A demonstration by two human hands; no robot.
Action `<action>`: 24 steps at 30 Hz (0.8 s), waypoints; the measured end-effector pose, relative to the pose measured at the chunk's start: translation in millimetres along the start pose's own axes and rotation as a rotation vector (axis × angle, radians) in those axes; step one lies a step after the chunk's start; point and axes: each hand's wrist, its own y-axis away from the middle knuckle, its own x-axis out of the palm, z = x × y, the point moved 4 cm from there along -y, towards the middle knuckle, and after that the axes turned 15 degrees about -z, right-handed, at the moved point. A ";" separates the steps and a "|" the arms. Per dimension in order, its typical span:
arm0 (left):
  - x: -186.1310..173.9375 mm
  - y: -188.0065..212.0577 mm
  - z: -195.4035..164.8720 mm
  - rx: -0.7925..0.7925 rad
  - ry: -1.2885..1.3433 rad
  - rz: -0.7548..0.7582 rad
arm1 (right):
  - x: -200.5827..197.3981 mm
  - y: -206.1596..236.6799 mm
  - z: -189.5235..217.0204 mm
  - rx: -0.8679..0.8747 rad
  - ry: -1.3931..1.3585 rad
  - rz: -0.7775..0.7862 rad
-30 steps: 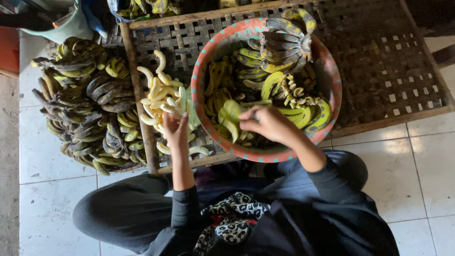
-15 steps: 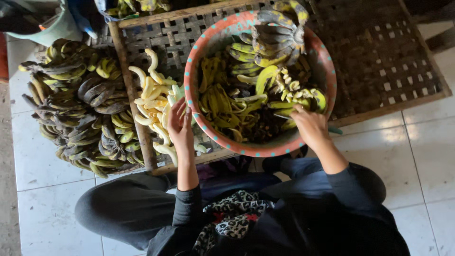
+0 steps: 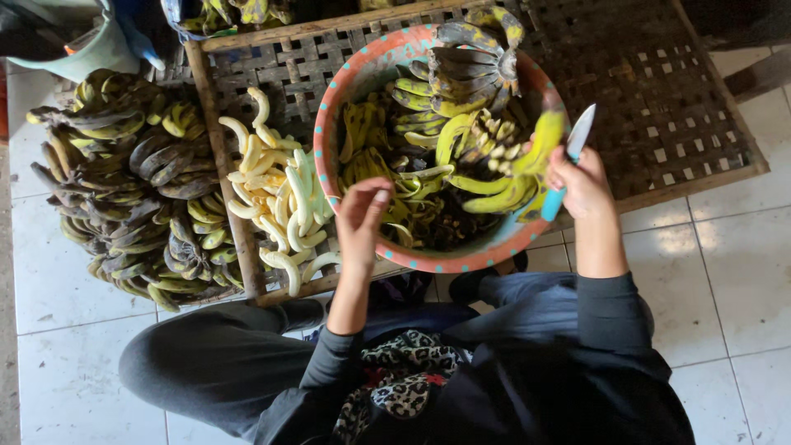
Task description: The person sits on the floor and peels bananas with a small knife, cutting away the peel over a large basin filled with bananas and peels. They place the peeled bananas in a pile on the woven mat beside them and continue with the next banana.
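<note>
Right hand (image 3: 582, 183) grips a light-blue-handled knife (image 3: 568, 161), blade pointing up, fingers wrapped tight round the handle; the same grip looks to pinch a yellow banana (image 3: 540, 147) at the basin's right rim, though exact finger contact on the fruit is hard to tell. Left hand (image 3: 361, 221) hovers over the basin's near side, fingers loosely curled, holding nothing visible. The round basin (image 3: 329, 115), pink rim with teal dots, sits on a woven bamboo rack (image 3: 659, 99) and is full of unpeeled bananas (image 3: 428, 124) in bunches and singles, some blackened. Just left of the basin, on the rack, lies a heap of pale peeled bananas (image 3: 276, 194). Further left, a big pile of dark, spotted banana bunches (image 3: 124, 181). Judged progress: a fair batch peeled, but most fruit in the basin and the left pile remains in skin. White tiled floor (image 3: 725, 272) around.
</note>
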 end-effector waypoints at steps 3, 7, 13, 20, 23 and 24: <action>28.6 13.7 2.2 -0.025 0.064 0.107 | 23.8 -1.6 11.3 0.001 -0.327 -0.028; 62.6 28.2 -0.8 0.114 0.028 0.227 | 75.1 19.4 16.5 0.024 -0.203 0.038; 79.1 27.8 -11.0 0.095 0.014 0.122 | 175.4 70.4 20.9 -0.489 0.375 0.178; 60.9 32.2 -40.9 0.548 -0.774 -0.079 | 208.8 95.0 55.3 -1.020 0.964 0.105; 59.8 35.3 -43.3 0.665 -0.826 -0.101 | 212.5 94.1 46.8 -0.994 1.043 0.140; 58.6 36.7 -43.4 0.724 -0.849 -0.118 | 212.6 94.6 44.8 -0.985 1.028 0.120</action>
